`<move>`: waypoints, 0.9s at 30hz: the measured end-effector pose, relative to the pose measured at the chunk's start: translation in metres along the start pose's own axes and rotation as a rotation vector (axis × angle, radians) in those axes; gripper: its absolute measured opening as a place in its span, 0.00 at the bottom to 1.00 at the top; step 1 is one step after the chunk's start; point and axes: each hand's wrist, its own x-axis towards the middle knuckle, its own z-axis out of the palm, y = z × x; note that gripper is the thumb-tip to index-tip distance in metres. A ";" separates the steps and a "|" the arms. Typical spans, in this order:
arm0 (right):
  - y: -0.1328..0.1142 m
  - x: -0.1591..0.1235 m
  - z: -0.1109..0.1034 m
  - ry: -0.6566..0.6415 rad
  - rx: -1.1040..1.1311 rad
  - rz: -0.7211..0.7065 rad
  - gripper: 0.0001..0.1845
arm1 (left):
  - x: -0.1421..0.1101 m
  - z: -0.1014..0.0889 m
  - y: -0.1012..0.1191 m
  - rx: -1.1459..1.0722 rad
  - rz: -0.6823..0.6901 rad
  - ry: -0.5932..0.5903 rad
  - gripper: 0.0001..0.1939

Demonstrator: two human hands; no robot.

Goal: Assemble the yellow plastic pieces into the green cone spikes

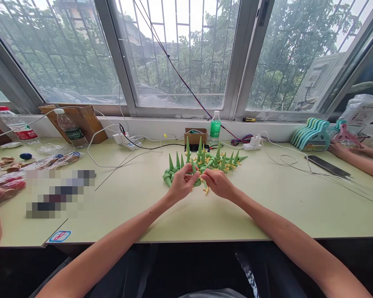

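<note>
Over the pale table, my left hand [182, 183] has its thumb and fingers closed on a green cone-shaped piece [194, 167], whose pointed tip sticks up. Close beside it, my right hand [219, 183] is pinched at the side of the same piece. Whatever lies between the right fingertips is too small to make out. Just beyond both hands is a cluster of similar green cone pieces [217, 157], some upright and some on their sides, with small yellow parts among them. One small yellow part [206, 191] lies below the fingers.
A green-labelled bottle [215, 128] and small cardboard box [195, 134] stand by the window. Power strips [129, 141] and cables run along the back. To the right are a phone [328, 165], teal hangers [312, 134] and another person's hands; wrapped wooden items [49, 161] lie left, near another person's arm.
</note>
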 end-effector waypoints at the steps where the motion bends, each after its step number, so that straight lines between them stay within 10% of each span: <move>1: 0.000 0.000 0.000 -0.001 -0.002 -0.001 0.20 | 0.000 0.000 0.000 0.004 0.004 -0.003 0.13; 27: -0.002 0.001 0.001 0.009 -0.007 -0.011 0.20 | 0.000 0.000 -0.007 0.001 0.037 -0.024 0.12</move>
